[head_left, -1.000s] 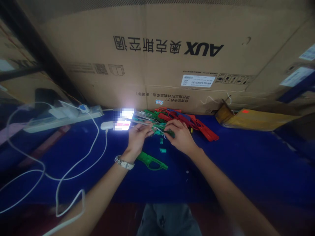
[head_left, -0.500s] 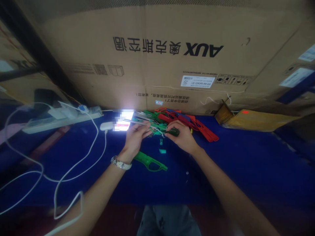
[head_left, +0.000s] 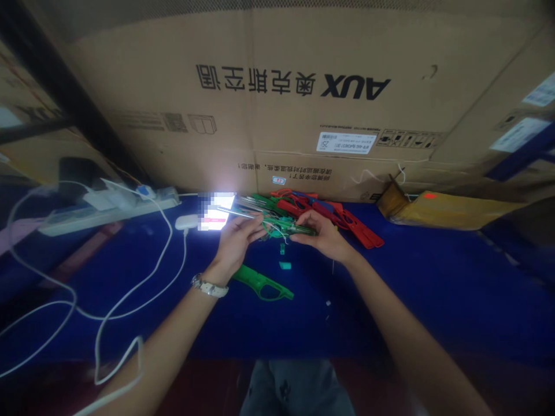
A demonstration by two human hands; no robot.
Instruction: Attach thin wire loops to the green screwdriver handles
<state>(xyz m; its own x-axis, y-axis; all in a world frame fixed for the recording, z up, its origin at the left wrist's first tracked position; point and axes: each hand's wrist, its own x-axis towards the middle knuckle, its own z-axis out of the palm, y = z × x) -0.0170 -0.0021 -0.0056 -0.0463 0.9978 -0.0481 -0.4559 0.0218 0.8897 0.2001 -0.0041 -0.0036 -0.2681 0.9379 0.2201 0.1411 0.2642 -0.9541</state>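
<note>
head view, blue table [head_left: 433, 289]. left hand [head_left: 234, 245] and right hand [head_left: 323, 234] meet over the far middle, both pinched on a green plastic piece [head_left: 288, 227] held just above the cloth; thin white wire [head_left: 280, 233] hangs off it, possibly threaded through, too blurred to be sure. a second green handle [head_left: 260, 283] lies flat at 6 o'clock of the left hand, near the wrist watch [head_left: 208, 286]. red and green pile [head_left: 329, 211] at 12 o'clock of the right hand, against the cardboard box [head_left: 277, 115]. lit phone [head_left: 217, 211] at 11 o'clock, power strip [head_left: 99, 211] and white cable [head_left: 130, 289] at 9.
</note>
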